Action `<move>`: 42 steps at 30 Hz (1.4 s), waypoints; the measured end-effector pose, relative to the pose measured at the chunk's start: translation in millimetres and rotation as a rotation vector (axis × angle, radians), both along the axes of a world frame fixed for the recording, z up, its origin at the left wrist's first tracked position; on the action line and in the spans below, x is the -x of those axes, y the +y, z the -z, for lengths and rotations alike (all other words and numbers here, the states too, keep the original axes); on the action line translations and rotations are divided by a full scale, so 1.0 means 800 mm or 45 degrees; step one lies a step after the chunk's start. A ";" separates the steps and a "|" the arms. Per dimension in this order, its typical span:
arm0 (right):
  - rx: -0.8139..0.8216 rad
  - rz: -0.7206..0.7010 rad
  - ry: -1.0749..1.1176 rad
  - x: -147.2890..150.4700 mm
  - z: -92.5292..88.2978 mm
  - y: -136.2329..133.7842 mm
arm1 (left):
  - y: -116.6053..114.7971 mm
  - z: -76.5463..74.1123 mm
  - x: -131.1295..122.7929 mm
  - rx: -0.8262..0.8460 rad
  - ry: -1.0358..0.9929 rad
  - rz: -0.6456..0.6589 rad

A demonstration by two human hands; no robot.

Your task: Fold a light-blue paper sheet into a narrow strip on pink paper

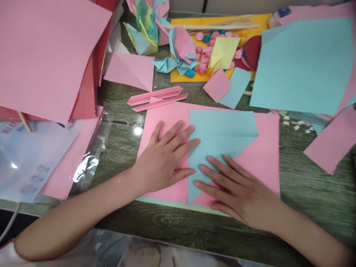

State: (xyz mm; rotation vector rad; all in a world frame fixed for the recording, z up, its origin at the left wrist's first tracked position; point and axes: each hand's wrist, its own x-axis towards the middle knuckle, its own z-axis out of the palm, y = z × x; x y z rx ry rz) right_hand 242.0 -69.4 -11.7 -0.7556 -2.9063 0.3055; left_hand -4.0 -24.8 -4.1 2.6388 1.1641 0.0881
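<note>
A pink paper sheet (264, 155) lies on the wooden table (306, 193) in front of me, with a blue folded part (219, 129) turned over its middle. My left hand (164, 157) lies flat on the pink paper, fingers stretched and touching the left edge of the blue fold. My right hand (236, 191) presses flat on the lower part of the blue fold, fingers spread and pointing left. Neither hand holds anything.
Two narrow pink folded strips (157, 98) lie just beyond the sheet. Big pink sheets (44, 52) lie at the left, a big blue sheet (306, 66) at the right. Crumpled paper shapes (178, 48) and paper discs on a yellow sheet (194, 76) sit at the back. Plastic packaging (27, 155) lies left.
</note>
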 end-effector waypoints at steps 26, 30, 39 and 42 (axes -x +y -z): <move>-0.036 -0.012 0.017 0.002 -0.006 -0.015 | -0.024 -0.008 -0.003 0.034 -0.086 0.224; -0.083 -0.046 0.033 0.008 -0.010 -0.024 | -0.026 -0.010 -0.002 0.076 -0.043 0.234; -0.026 -0.100 0.037 0.013 -0.007 -0.038 | -0.029 -0.012 -0.002 0.090 0.008 0.256; 0.058 -0.130 0.069 0.011 -0.011 -0.039 | -0.030 -0.011 -0.002 0.088 0.018 0.256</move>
